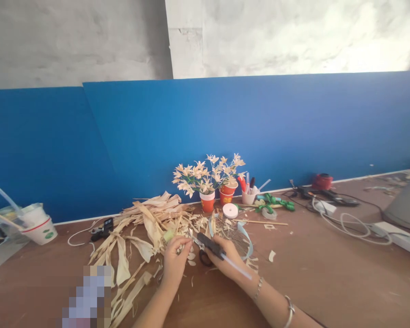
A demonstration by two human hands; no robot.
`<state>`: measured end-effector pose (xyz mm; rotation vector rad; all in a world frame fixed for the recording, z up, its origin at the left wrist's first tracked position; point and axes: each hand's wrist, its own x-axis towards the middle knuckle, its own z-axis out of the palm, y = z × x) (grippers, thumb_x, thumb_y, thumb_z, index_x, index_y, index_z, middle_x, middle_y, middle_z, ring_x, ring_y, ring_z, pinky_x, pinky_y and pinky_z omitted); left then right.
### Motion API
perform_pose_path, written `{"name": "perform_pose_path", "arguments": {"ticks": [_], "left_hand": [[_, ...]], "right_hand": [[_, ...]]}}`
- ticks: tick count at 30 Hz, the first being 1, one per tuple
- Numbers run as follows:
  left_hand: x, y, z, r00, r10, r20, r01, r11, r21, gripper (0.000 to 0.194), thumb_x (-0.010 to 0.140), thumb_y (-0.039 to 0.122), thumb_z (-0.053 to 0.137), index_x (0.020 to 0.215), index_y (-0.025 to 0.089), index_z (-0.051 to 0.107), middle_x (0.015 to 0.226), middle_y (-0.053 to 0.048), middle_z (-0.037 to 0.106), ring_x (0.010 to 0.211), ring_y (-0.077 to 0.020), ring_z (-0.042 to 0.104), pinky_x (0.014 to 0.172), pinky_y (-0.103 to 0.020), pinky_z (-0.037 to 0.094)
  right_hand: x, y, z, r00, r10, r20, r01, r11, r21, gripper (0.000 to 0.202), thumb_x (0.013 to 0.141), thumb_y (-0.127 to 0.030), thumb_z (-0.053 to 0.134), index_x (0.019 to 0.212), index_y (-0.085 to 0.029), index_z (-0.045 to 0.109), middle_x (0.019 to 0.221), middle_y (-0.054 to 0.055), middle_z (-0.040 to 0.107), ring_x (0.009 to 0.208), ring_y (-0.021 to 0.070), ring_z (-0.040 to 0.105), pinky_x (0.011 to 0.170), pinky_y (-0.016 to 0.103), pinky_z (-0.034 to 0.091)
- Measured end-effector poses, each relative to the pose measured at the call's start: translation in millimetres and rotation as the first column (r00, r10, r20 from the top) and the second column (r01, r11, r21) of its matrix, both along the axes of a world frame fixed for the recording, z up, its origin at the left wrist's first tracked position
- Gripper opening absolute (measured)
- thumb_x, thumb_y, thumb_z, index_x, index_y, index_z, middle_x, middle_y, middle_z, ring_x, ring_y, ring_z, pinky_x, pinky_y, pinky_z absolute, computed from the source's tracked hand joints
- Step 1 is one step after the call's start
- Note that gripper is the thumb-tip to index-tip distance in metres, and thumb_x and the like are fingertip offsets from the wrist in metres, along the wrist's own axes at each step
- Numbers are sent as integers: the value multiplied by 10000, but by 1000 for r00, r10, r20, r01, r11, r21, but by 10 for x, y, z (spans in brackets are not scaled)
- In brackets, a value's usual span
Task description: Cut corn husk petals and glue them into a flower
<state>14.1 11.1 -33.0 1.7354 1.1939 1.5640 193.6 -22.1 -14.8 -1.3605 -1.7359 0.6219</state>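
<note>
My right hand [229,260] is wrapped round a black hot glue gun [210,245], its nozzle pointing left toward my other hand. A translucent glue stick [237,266] juts from the gun's back end. Close to the nozzle, my left hand [175,259] is closed in a pinch; whatever lies between the fingertips is too small to name. Black-handled scissors [205,258] lie on the table under the gun, partly hidden. Dried corn husks [152,223] spread out behind and left of my left hand, with small pale scraps [191,263] between the hands.
Behind, pale husk flowers [200,172] stand in red paper cups [207,203] near a blue partition [225,123]. A white tape roll [230,210], green ribbon [273,200] and wooden stick [263,222] lie nearby. White cables [348,223] are at right, a cup with straws [43,230] at left.
</note>
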Motion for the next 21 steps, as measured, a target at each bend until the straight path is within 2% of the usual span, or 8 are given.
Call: {"name": "perform_pose_path", "arguments": {"ticks": [2,5,8,10,12,15,18,21], "left_hand": [[-11,-2,9,1000,19,-10,-19,1000,20,196,742,367,626,688,194,701,781,-62,656,807,-222,607,794,-360,474],[-32,3,13,999,49,-23,-48,998,31,196,749,363,619,695,191,693,783,-63,658,809,-222,608,788,-362,480],[-37,4,18,998,43,-56,-44,999,-9,189,748,355,613,704,192,698,785,-62,663,791,-218,616,747,-352,492],[-21,-7,25,999,2,-45,-4,999,-46,191,736,359,619,703,192,705,807,-69,676,798,-221,624,705,-334,502],[7,-27,34,999,-33,26,36,991,-127,222,718,388,627,707,181,707,805,-74,690,695,-203,631,594,-304,506],[51,-65,60,983,-45,177,103,937,-335,302,703,441,632,762,153,700,646,-40,678,440,-138,550,431,-258,453],[78,-96,107,943,-44,331,186,891,-414,306,657,426,686,765,139,685,612,-28,673,530,-151,605,528,-253,493],[86,-116,151,895,-51,444,252,878,-408,304,616,410,726,739,137,673,654,-36,682,639,-168,639,614,-260,508]], "right_hand": [[39,-25,59,1000,13,28,-13,1000,-28,144,764,-246,537,645,-170,512,583,-16,556,550,114,482,535,204,357],[71,-102,181,987,152,52,-150,988,-41,116,732,-234,567,645,-169,530,577,-24,559,537,106,478,510,191,344],[69,-157,290,976,217,7,-217,975,39,126,743,-254,558,660,-172,512,596,-20,573,534,104,485,512,187,353],[96,-143,341,995,97,11,-98,989,109,103,744,-257,548,693,-181,500,598,-21,569,533,111,487,513,190,351],[198,-87,375,989,-104,102,90,986,138,80,712,-235,563,750,-192,508,618,-17,583,551,128,508,526,200,345],[535,31,397,875,-319,364,303,948,101,173,682,-212,575,850,-203,534,734,29,645,650,184,574,574,233,335],[999,122,365,739,-427,522,480,876,37,258,724,-258,548,969,-181,528,821,94,660,735,236,607,595,267,336],[1383,160,267,631,-424,650,600,798,-61,353,716,-209,511,1063,-146,510,944,155,650,881,292,606,686,329,364]]}}
